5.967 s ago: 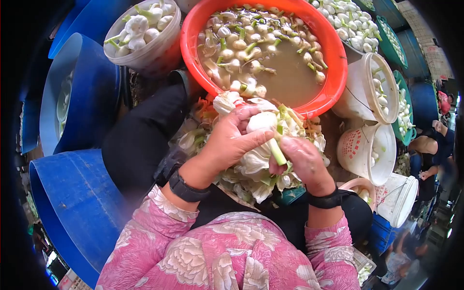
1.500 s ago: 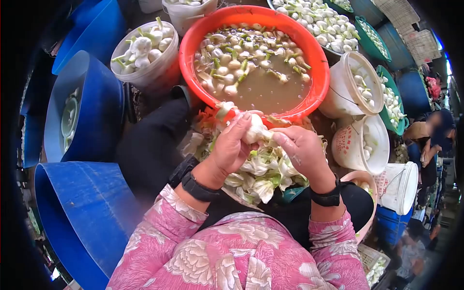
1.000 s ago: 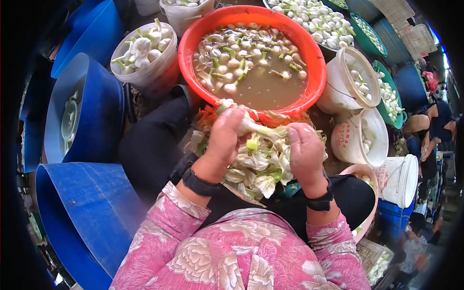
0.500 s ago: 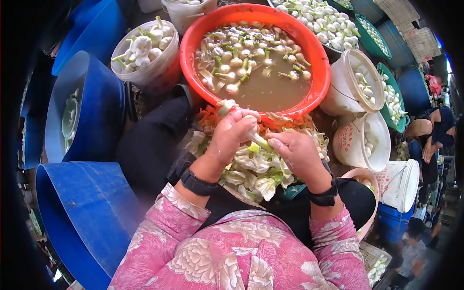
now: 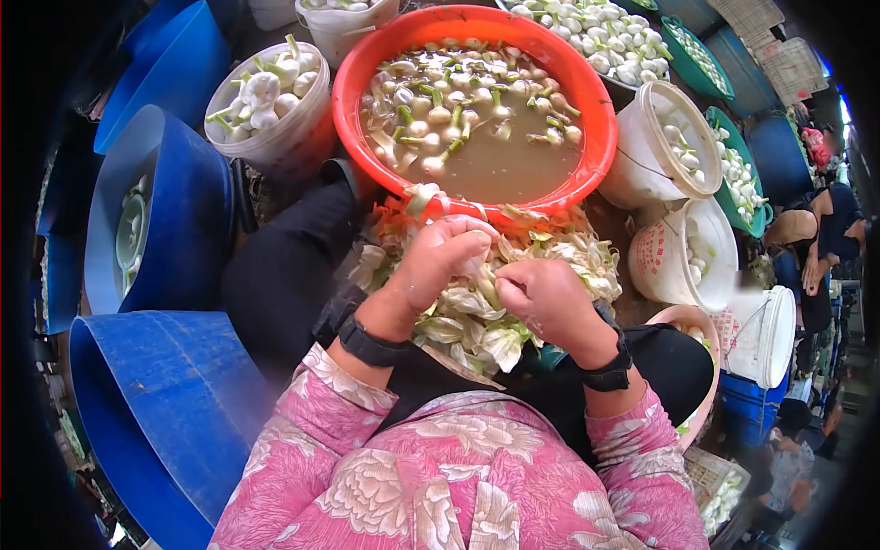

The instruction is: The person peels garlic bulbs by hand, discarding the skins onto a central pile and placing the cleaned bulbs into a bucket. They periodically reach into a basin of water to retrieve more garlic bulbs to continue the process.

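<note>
My left hand [image 5: 442, 261] is closed in front of the red basin, its fingers wrapped round a garlic bulb [image 5: 472, 266] that is mostly hidden; only a pale bit shows under the thumb. Beside it, slightly lower and to the right, my right hand [image 5: 548, 298] is closed in a fist, and what it holds, if anything, is hidden. A small gap separates the hands. Beneath them lies a heap of peeled garlic skins and leaves [image 5: 477, 321]. Just beyond stands the red basin [image 5: 600, 137], with garlic bulbs [image 5: 440, 115] on short green stems in murky water.
A white bucket of garlic [image 5: 215, 137] stands left of the basin. Large blue tubs [image 5: 183, 367] line my left side. On the right are white buckets [image 5: 643, 261], a pink basin [image 5: 701, 403] and green baskets [image 5: 756, 220] of garlic. Another person [image 5: 816, 266] sits far right.
Half a second ago a garlic bulb and its green stem stretched between my hands. Now the stem is out of sight, and my right hand has turned into a fist slightly lower.
</note>
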`<move>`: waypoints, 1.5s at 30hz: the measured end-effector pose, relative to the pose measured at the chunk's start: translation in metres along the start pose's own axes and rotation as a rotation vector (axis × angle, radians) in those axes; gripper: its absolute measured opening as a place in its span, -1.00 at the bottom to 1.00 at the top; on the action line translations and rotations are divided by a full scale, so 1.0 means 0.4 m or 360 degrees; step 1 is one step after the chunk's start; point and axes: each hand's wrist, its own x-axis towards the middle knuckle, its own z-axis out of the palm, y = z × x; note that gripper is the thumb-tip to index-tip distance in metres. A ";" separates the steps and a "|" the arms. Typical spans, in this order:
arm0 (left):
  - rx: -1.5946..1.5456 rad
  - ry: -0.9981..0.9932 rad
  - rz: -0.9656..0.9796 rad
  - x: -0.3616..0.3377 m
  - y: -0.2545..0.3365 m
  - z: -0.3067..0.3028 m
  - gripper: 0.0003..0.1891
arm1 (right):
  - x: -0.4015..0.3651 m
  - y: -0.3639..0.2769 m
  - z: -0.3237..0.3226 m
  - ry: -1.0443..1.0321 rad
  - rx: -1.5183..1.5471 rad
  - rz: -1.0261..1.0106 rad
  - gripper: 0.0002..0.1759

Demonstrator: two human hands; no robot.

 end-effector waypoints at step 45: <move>0.0087 0.0018 0.0268 0.030 -0.067 0.003 -0.57 | 0.022 0.171 0.147 0.0412 0.0821 -0.0114 -0.87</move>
